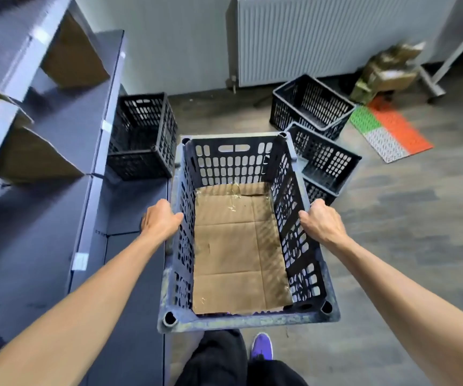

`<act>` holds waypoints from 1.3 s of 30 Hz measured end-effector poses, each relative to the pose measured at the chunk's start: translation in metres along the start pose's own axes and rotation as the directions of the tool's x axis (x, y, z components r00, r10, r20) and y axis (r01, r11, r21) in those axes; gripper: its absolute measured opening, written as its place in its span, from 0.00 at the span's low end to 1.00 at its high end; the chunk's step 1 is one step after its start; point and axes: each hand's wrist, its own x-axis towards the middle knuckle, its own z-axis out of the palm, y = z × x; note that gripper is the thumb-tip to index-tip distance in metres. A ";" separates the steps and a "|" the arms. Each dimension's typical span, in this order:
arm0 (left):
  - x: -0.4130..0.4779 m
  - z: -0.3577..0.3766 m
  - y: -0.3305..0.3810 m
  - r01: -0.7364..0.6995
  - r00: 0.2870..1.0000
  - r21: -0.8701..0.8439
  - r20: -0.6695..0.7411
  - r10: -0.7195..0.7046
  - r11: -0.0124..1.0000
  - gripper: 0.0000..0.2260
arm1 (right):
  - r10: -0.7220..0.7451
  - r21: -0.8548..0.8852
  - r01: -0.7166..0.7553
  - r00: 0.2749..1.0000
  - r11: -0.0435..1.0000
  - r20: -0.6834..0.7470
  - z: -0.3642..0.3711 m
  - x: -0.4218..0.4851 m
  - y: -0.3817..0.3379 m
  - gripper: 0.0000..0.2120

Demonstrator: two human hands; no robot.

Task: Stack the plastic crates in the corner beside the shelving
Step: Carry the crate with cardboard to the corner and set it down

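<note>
The left hand (160, 220) grips the left long rim of the carried crate (224, 162) and the right hand (322, 222) grips the right long rim, each hand closed round its rim. The crate is held upright close in front of the person, just right of the shelving (57, 121), with a cardboard sheet (238, 246) flat on its bottom. Farther off, 1 corner crate (144, 135) stands at the far end of the shelving by the wall. 2 others, the mid-right crate (325, 162) and the far-right crate (311, 105), sit together on the floor to the right, near a radiator (336, 37) and a coloured mat (389, 129).
</note>
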 end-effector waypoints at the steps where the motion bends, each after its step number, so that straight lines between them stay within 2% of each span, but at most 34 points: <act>1: 0.006 -0.006 0.000 -0.007 1.000 -0.011 -0.007 0.007 1.000 0.14 | 0.004 -0.005 -0.004 1.000 1.000 -0.012 -0.005 0.003 -0.007 0.13; 7: 0.048 -0.050 0.003 -0.063 0.998 -0.123 -0.025 0.061 0.990 0.14 | 0.004 -0.002 -0.004 0.999 1.000 -0.047 -0.034 0.031 -0.059 0.15; 14: 0.092 -0.107 0.006 -0.120 0.988 -0.152 -0.110 0.104 0.981 0.16 | -0.040 0.027 0.044 0.989 0.999 -0.140 -0.057 0.056 -0.114 0.10; 22: 0.133 -0.135 0.025 -0.121 0.983 -0.184 -0.159 0.092 0.975 0.12 | -0.098 0.121 0.124 0.975 0.985 -0.199 -0.074 0.104 -0.143 0.09; 25: 0.151 -0.141 0.042 -0.114 0.983 -0.188 -0.166 0.083 0.976 0.12 | -0.105 0.158 0.136 0.976 0.978 -0.188 -0.082 0.138 -0.145 0.11; 28: 0.170 -0.142 0.059 -0.092 0.985 -0.183 -0.163 0.062 0.979 0.12 | -0.138 0.196 0.172 0.975 0.965 -0.174 -0.097 0.166 -0.149 0.09; 30: 0.177 -0.146 0.064 -0.076 0.988 -0.178 -0.148 0.050 0.981 0.12 | -0.156 0.202 0.189 0.973 0.961 -0.169 -0.106 0.174 -0.157 0.08; 39: 0.224 -0.174 0.136 -0.047 0.970 -0.242 -0.244 -0.014 0.969 0.16 | -0.201 0.171 0.230 0.964 0.958 -0.172 -0.168 0.267 -0.185 0.09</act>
